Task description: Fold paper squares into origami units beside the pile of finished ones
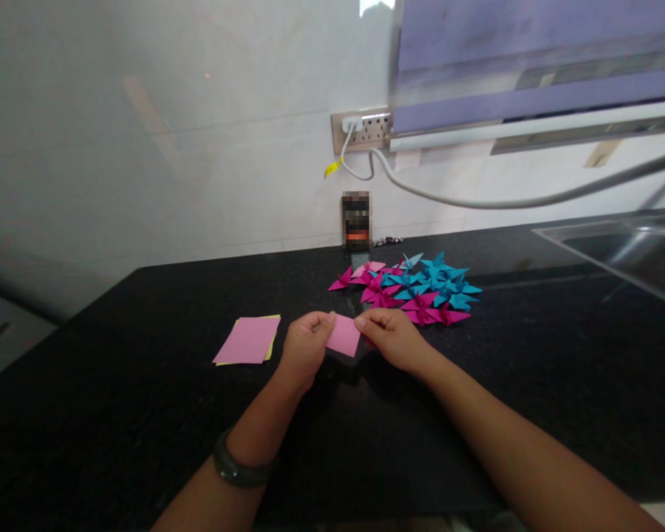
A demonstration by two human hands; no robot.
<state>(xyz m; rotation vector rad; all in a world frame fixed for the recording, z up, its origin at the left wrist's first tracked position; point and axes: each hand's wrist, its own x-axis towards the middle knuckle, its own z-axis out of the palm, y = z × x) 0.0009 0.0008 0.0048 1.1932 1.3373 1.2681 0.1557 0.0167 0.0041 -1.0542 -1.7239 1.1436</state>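
Both of my hands pinch a small folded pink paper (343,336) just above the black countertop (116,399). My left hand (304,347) grips its left edge with thumb and fingers closed, a dark watch on that wrist. My right hand (391,336) holds the paper's right edge, fingers curled. Behind the hands lies a pile of folded paper cranes (415,292), magenta on the left and teal on the right. To the left of my left hand a small stack of flat paper sheets (248,340) lies on the counter, pink on top with yellow under it.
A small dark upright object (356,219) leans against the white wall behind the cranes. A wall socket (363,131) holds a white plug with a cable running right. A steel sink (626,247) sits at the counter's right end.
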